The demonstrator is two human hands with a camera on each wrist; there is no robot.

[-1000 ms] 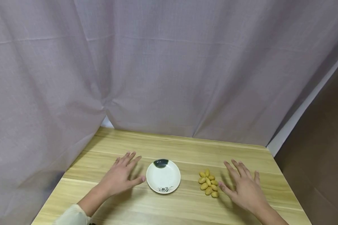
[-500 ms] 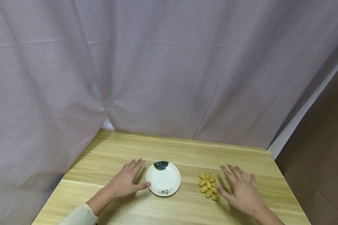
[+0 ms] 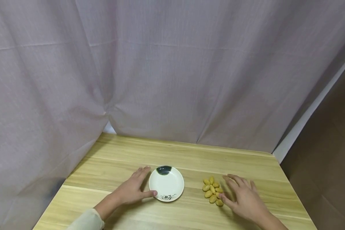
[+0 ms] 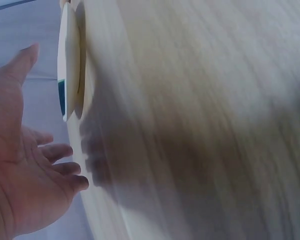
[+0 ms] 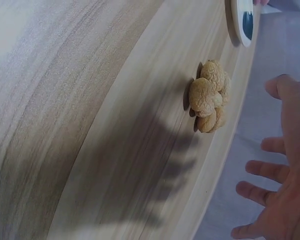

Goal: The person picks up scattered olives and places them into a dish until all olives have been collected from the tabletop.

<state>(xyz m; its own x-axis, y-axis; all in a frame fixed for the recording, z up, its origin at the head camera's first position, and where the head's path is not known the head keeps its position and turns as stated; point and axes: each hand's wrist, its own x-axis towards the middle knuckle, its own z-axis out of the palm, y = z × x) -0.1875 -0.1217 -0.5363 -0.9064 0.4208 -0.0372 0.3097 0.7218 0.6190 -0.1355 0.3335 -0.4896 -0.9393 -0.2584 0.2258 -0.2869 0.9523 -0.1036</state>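
A small round white plate [image 3: 166,183], with a dark green patch at its far edge and a flower print near, lies on the wooden table. My left hand [image 3: 131,188] is at its left side, fingers spread, thumb overlapping the rim in the head view; in the left wrist view the hand [image 4: 27,165] appears apart from the plate [image 4: 69,65]. To the right lies a cluster of small yellow, oval, wrinkled pieces [image 3: 212,190]; their exact kind is unclear. My right hand [image 3: 245,198] hovers at their right, fingers loosely bent, thumb by the nearest pieces [image 5: 207,97]. It holds nothing.
The light wooden tabletop [image 3: 175,153] runs back to a grey cloth curtain [image 3: 166,80]. At the right stands a brown panel [image 3: 327,143]. The plate and the pieces lie some distance apart.
My left hand has moved right and nearer, its thumb now over the plate's rim. My right hand has come slightly left and lower towards the yellow pieces. Plate and pieces stay put.
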